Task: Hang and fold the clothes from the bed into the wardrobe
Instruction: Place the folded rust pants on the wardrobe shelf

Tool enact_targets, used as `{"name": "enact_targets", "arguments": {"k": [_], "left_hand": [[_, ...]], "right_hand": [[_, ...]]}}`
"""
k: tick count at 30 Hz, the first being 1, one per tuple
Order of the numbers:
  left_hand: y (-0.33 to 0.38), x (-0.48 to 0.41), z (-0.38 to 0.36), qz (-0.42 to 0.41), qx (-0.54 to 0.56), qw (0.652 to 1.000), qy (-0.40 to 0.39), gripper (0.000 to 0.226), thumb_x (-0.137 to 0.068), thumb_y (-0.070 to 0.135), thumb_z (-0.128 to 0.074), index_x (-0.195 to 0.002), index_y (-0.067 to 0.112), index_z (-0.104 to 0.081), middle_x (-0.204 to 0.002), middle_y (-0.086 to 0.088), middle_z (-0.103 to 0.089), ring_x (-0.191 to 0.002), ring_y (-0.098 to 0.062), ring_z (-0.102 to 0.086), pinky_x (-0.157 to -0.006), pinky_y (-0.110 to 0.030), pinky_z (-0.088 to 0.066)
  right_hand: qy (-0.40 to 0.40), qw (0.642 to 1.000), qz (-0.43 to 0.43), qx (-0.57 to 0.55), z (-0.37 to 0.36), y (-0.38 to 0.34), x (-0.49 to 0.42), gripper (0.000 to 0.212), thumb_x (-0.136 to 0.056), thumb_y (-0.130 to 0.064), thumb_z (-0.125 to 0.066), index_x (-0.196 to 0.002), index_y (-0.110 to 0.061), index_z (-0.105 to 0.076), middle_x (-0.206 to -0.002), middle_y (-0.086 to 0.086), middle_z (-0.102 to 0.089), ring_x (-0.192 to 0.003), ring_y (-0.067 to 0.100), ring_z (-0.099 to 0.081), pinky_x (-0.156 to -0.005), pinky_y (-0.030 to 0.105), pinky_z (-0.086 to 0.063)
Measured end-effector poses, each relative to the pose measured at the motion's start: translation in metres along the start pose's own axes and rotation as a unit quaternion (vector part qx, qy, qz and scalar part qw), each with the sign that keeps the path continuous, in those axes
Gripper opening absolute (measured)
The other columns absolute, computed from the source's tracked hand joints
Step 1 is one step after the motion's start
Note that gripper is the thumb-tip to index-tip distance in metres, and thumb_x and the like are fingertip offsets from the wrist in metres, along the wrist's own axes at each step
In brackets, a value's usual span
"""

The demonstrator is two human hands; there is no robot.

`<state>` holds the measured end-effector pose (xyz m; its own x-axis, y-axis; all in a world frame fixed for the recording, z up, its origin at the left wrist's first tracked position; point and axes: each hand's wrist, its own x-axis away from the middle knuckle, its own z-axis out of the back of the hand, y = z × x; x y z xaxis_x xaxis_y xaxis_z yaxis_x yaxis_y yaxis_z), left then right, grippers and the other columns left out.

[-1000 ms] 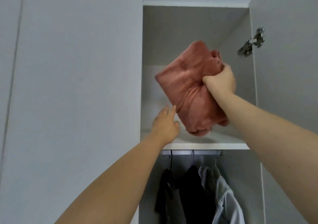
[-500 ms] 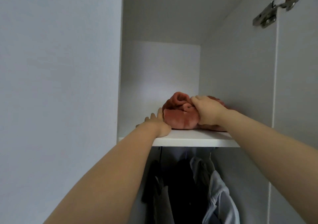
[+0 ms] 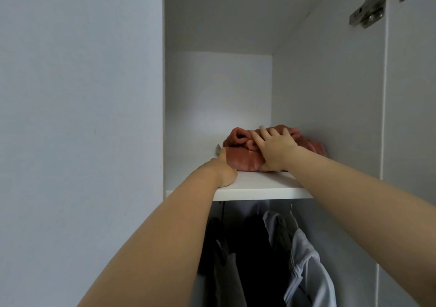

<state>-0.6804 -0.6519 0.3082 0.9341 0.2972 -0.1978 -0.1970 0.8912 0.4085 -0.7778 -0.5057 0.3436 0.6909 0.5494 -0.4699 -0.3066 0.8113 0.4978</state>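
Forearms reach up from the bottom of the view, both bare, toward the upper compartment of a white wardrobe. Below them, under the shelf, dark garments and a pale grey-white shirt hang side by side, their hanger hooks just visible beneath the shelf's underside. To the left a closed door panel fills the view, plain and pale. The white shelf has a clean front edge and a bare strip of board near it. The left hand rests on that board, its thumb touching the left end of the folded rust-pink garment; its fingers are mostly hidden, so I cannot tell whether they are spread or closed. The right hand lies flat on top of the garment, fingers spread apart, pressing rather than gripping. The garment sits bunched on the shelf toward the right side wall, near the front half. Behind it the back panel is bare white. At upper right, a metal hinge joins the open door to the side wall.
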Motion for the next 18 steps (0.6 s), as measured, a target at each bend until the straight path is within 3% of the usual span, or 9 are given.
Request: {"name": "enact_targets", "arguments": {"k": [2, 5, 10, 14, 18], "left_hand": [[0.0, -0.001, 0.001, -0.004, -0.005, 1.0, -0.017, 0.075, -0.097, 0.028, -0.039, -0.151, 0.032, 0.013, -0.149, -0.011, -0.037, -0.125, -0.028, -0.047, -0.104, -0.033, -0.035], [0.001, 0.002, 0.003, -0.003, -0.01, 0.999, -0.036, 0.072, -0.099, 0.028, -0.038, -0.151, 0.032, 0.011, -0.158, -0.01, -0.019, -0.138, -0.029, -0.032, -0.113, -0.033, -0.025], [0.006, 0.017, 0.008, -0.034, 0.003, 0.999, -0.032, 0.063, -0.101, 0.023, -0.037, -0.153, 0.027, -0.001, -0.154, -0.01, -0.029, -0.136, -0.028, -0.034, -0.109, -0.03, -0.026], [0.008, 0.028, 0.01, -0.041, -0.006, 0.999, -0.022, 0.059, -0.101, 0.022, -0.037, -0.153, 0.022, -0.009, -0.152, -0.01, -0.032, -0.136, -0.026, -0.035, -0.107, -0.03, -0.028], [0.011, 0.03, 0.012, -0.046, -0.017, 0.999, -0.014, 0.05, -0.102, 0.019, -0.036, -0.15, 0.015, -0.023, -0.147, -0.011, -0.039, -0.132, -0.026, -0.04, -0.101, -0.028, -0.031]], "right_hand": [[0.043, 0.998, 0.029, -0.046, -0.005, -0.003, 0.005, 0.098, -0.082, -0.064, -0.052, -0.152, -0.021, 0.003, -0.158, 0.01, -0.008, -0.142, 0.033, -0.019, -0.111, 0.055, -0.021], [0.021, 0.997, 0.019, -0.068, -0.012, -0.001, 0.001, 0.087, -0.089, -0.054, -0.051, -0.152, -0.024, 0.0, -0.157, 0.009, -0.015, -0.141, 0.034, -0.021, -0.113, 0.055, -0.022], [-0.035, 0.993, -0.002, -0.111, -0.019, 0.008, -0.009, 0.081, -0.092, -0.049, -0.049, -0.152, -0.028, 0.0, -0.16, 0.006, -0.005, -0.145, 0.032, -0.01, -0.116, 0.055, -0.015], [0.004, 0.994, -0.01, -0.106, -0.024, 0.011, -0.003, 0.089, -0.085, -0.059, -0.054, -0.152, -0.032, -0.001, -0.16, 0.004, -0.004, -0.146, 0.03, -0.008, -0.116, 0.057, -0.011], [0.012, 0.987, -0.072, -0.145, -0.024, 0.008, 0.006, 0.103, -0.075, -0.069, -0.056, -0.152, -0.03, 0.0, -0.16, 0.007, -0.004, -0.146, 0.03, -0.007, -0.116, 0.057, -0.009]]}}
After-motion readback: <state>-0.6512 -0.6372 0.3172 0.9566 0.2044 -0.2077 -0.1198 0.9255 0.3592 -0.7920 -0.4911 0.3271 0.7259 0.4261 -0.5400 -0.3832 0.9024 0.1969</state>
